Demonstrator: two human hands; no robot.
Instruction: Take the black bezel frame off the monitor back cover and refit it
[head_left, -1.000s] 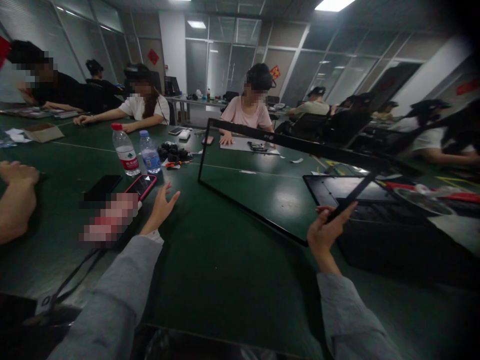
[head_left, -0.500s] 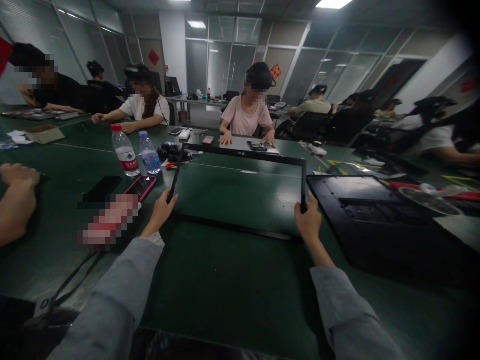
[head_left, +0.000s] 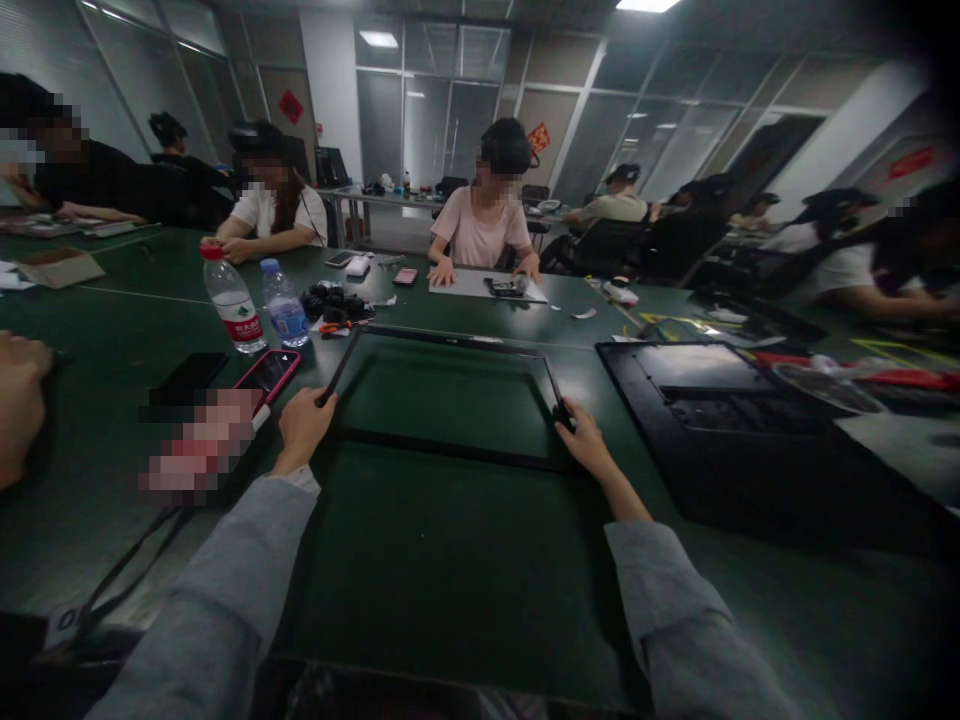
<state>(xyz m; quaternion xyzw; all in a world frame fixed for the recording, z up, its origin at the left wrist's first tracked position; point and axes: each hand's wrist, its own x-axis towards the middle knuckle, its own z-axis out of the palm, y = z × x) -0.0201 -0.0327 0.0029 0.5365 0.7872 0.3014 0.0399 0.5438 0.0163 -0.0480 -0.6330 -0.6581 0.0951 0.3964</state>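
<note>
While we've got both hands on it, the black frame (head_left: 450, 447) sits low over the green table (head_left: 450, 580) right in front of us. It's a thin empty rectangle with the tabletop showing through the middle. Its near rail looks like it's resting on the table, but we can't tell if the far rail touches down too. Our left hand (head_left: 304, 425) is closed around the left rail close to the near corner, fingers wrapped over it. Our right hand (head_left: 581, 440) is clamped on the right rail by its near corner, thumb and fingers pinching the thin edge.

Just right of the frame lies a big black back panel (head_left: 675, 400), flat on the table, close but not touching as far as we can see. On the other side, just beside our left hand, there's a pink-cased phone (head_left: 268, 372) with a black phone (head_left: 189, 376) next to it. Behind those stand a red-capped bottle (head_left: 231, 302) and a smaller blue-labelled bottle (head_left: 285, 308). A little heap of black parts (head_left: 334, 303) sits just past the frame's far left corner. Someone else's hand (head_left: 19, 400) rests at the far left edge of the view. Across the table, a person in a pink shirt (head_left: 480, 225) has both hands on a white sheet (head_left: 465, 285).
</note>
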